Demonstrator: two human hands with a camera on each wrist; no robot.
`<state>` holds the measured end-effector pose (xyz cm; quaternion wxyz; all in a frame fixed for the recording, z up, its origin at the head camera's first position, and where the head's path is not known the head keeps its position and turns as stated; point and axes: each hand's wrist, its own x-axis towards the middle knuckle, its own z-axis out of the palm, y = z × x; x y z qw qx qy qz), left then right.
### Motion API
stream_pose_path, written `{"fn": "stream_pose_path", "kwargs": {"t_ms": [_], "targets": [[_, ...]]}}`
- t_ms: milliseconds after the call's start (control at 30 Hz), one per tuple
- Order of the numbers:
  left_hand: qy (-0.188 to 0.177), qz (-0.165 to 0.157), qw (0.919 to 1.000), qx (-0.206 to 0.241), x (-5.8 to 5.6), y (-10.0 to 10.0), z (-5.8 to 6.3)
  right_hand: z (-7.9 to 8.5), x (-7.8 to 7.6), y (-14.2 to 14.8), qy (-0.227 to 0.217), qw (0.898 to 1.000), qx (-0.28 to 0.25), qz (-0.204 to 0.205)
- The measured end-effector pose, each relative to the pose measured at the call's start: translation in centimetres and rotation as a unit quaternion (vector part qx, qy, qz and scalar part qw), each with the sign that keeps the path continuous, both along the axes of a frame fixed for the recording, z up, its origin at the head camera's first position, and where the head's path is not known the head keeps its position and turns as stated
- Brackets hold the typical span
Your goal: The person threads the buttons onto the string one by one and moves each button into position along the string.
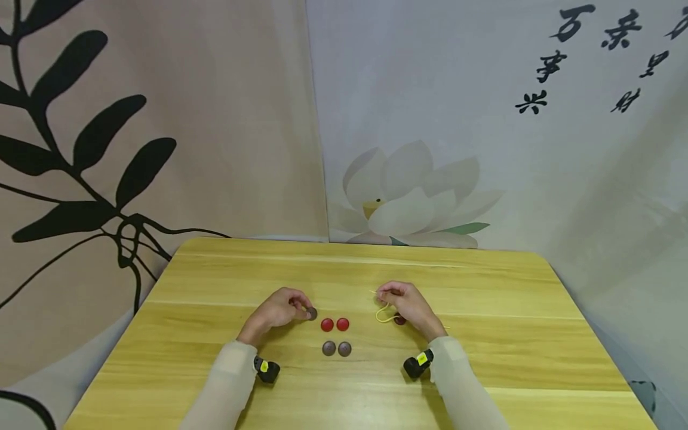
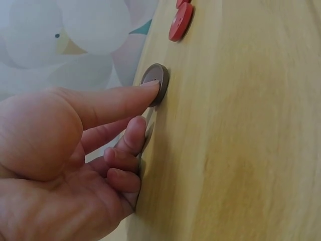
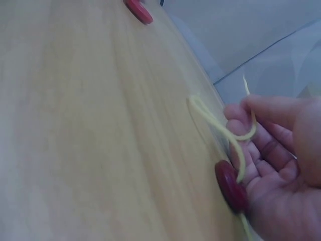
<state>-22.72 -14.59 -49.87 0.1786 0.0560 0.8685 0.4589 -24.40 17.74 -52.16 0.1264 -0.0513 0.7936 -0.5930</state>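
Note:
My left hand pinches a grey-brown button low over the table, left of the other buttons. In the left wrist view the thumb lies across the face of this button, and the other fingers curl below it. With thumb and forefinger my right hand pinches a yellow string near one end, its tip sticking up past the fingers. The string loops down and passes through a dark red button beneath the palm. Its far end shows beyond the right wrist.
Two bright red buttons lie side by side between the hands. Nearer to me sit two grey-brown buttons. The wooden table ends at a printed cloth backdrop behind it.

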Motion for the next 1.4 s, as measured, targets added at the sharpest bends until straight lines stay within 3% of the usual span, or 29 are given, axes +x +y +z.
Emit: {"fn": "stream_pose_path", "kwargs": {"t_ms": [667, 867, 1400], "targets": [[0.008, 0.015, 0.9998, -0.014, 0.2, 0.1, 0.1, 0.1, 0.4, -0.6, -0.029, 0.999, -0.009, -0.024], [0.007, 0.028, 0.9994, -0.017, 0.1, 0.2, 0.1, 0.7, 0.4, -1.1, 0.021, 1.000, 0.002, -0.019], [0.023, 0.052, 0.9983, 0.010, 0.0, 0.3, -0.1, 2.2, 0.7, -1.7, 0.071, 0.997, 0.011, 0.011]]}}
